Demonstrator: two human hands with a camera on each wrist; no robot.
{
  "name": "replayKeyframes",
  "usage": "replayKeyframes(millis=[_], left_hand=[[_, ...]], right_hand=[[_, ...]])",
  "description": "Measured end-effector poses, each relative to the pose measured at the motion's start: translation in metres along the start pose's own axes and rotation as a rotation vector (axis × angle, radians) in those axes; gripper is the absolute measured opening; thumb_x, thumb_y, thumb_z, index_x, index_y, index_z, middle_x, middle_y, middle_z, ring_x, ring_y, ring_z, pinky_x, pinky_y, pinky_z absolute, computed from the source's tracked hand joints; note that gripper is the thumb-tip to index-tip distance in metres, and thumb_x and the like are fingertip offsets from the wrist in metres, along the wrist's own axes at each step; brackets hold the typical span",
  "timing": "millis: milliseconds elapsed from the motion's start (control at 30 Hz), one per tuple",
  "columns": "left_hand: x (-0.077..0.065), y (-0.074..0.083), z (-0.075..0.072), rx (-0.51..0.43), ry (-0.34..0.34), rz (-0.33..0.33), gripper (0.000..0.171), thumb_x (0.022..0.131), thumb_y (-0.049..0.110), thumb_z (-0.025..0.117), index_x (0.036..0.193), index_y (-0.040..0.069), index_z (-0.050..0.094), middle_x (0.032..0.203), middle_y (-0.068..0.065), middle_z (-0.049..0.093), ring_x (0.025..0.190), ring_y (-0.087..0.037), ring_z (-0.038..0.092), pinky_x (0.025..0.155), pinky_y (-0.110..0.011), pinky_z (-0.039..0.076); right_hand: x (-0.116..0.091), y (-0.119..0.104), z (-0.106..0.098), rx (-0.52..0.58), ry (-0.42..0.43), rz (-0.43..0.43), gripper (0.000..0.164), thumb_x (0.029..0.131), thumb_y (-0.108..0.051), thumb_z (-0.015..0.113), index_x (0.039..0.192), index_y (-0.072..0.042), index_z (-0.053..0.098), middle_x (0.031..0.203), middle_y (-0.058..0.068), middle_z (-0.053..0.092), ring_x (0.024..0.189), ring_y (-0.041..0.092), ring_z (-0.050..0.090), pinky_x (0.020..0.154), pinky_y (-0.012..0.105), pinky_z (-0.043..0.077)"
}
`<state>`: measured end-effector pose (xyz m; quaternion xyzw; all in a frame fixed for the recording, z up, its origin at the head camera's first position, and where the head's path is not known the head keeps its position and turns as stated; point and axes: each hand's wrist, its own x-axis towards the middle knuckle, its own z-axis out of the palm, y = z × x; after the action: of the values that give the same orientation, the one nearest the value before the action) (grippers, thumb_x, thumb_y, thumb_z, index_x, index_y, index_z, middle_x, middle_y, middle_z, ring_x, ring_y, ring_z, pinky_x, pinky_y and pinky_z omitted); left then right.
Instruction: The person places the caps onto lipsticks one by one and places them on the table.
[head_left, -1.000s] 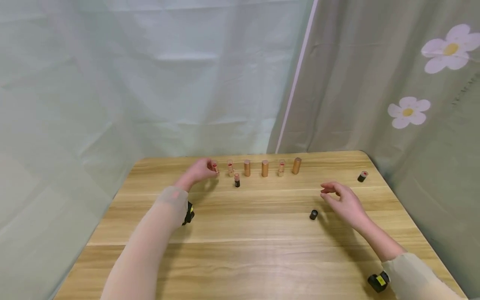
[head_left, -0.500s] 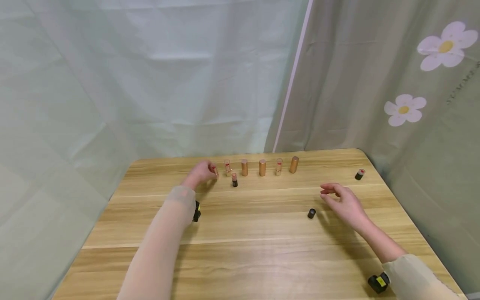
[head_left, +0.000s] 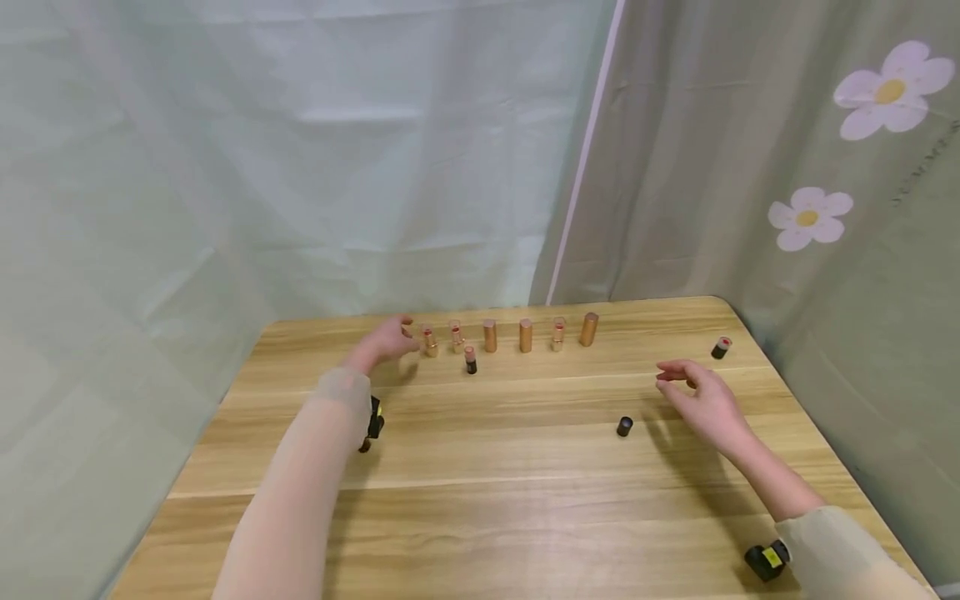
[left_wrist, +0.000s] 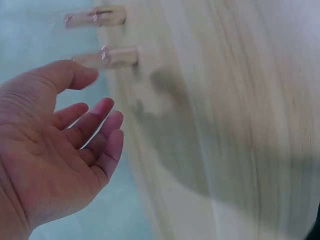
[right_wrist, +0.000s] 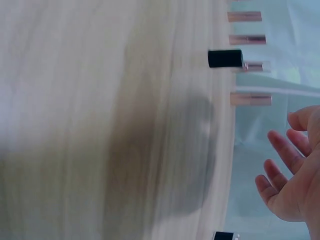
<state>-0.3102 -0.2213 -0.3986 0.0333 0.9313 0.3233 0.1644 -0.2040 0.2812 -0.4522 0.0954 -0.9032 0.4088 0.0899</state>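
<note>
In the head view my left hand (head_left: 384, 342) hovers just left of the leftmost lipstick (head_left: 430, 342), fingers apart and holding nothing. That lipstick stands upright at the back, gold at the base with a clear upper part. In the left wrist view the relaxed left hand (left_wrist: 60, 145) is beside two such lipsticks, the nearer lipstick (left_wrist: 117, 56) close to the thumb. My right hand (head_left: 708, 408) hangs above the right side of the table, loosely curved, with nothing between thumb and fingers. Nearest to it is a small black cap (head_left: 625, 427) standing on the wood.
Along the back edge stand another clear-topped lipstick (head_left: 457, 337), copper tubes (head_left: 526, 336) and a further clear-topped lipstick (head_left: 558, 335). A black-based lipstick (head_left: 470, 360) is in front of the row. Another black-based one (head_left: 721, 348) is at the far right. Curtains hang behind the table (head_left: 525, 500).
My left hand held the leftmost lipstick; it has let go and drawn off to the left, leaving it standing. My right hand has shifted slightly right.
</note>
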Motion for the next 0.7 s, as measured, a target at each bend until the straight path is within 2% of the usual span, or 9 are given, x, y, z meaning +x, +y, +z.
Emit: replayKeyframes(millis=[100, 200, 367, 533, 700], left_hand=[[-0.005, -0.003, -0.013, 0.0, 0.033, 0.006, 0.064, 0.093, 0.019, 0.051, 0.144, -0.004, 0.02, 0.129, -0.027, 0.043, 0.11, -0.038, 0.049, 0.089, -0.047, 0.042], [-0.01, -0.006, -0.025, -0.01, 0.099, 0.014, 0.063, 0.094, 0.024, 0.05, 0.144, -0.002, 0.022, 0.128, -0.024, 0.044, 0.107, -0.035, 0.05, 0.087, -0.046, 0.043], [-0.02, -0.004, -0.04, -0.003, 0.192, 0.045, 0.063, 0.094, 0.03, 0.05, 0.144, 0.002, 0.024, 0.131, -0.021, 0.043, 0.116, -0.036, 0.045, 0.09, -0.049, 0.041], [-0.03, 0.002, -0.047, 0.038, 0.243, 0.101, 0.063, 0.094, 0.035, 0.05, 0.144, 0.005, 0.026, 0.133, -0.019, 0.042, 0.121, -0.036, 0.04, 0.093, -0.051, 0.038], [-0.037, 0.012, -0.048, 0.069, 0.293, 0.157, 0.061, 0.093, 0.037, 0.051, 0.143, 0.008, 0.031, 0.132, -0.015, 0.045, 0.121, -0.034, 0.041, 0.095, -0.049, 0.037]], right_hand=[[0.003, 0.002, -0.007, -0.012, 0.021, 0.009, 0.036, 0.093, -0.03, 0.056, 0.121, -0.006, 0.057, 0.106, 0.01, 0.064, 0.109, 0.03, 0.051, 0.09, 0.052, 0.035], [0.006, 0.003, -0.015, -0.021, 0.036, 0.02, 0.037, 0.094, -0.03, 0.055, 0.121, -0.005, 0.056, 0.107, 0.012, 0.064, 0.108, 0.031, 0.052, 0.09, 0.052, 0.035], [0.011, 0.006, -0.03, -0.047, 0.063, 0.055, 0.039, 0.093, -0.033, 0.054, 0.122, -0.007, 0.055, 0.11, 0.013, 0.063, 0.107, 0.03, 0.051, 0.091, 0.048, 0.034], [0.018, 0.008, -0.043, -0.077, 0.096, 0.047, 0.039, 0.094, -0.034, 0.052, 0.121, -0.006, 0.056, 0.107, 0.014, 0.064, 0.104, 0.028, 0.052, 0.087, 0.044, 0.035], [0.025, 0.005, -0.053, -0.097, 0.115, 0.043, 0.038, 0.094, -0.035, 0.052, 0.12, -0.006, 0.057, 0.106, 0.014, 0.063, 0.104, 0.027, 0.052, 0.085, 0.04, 0.034]])
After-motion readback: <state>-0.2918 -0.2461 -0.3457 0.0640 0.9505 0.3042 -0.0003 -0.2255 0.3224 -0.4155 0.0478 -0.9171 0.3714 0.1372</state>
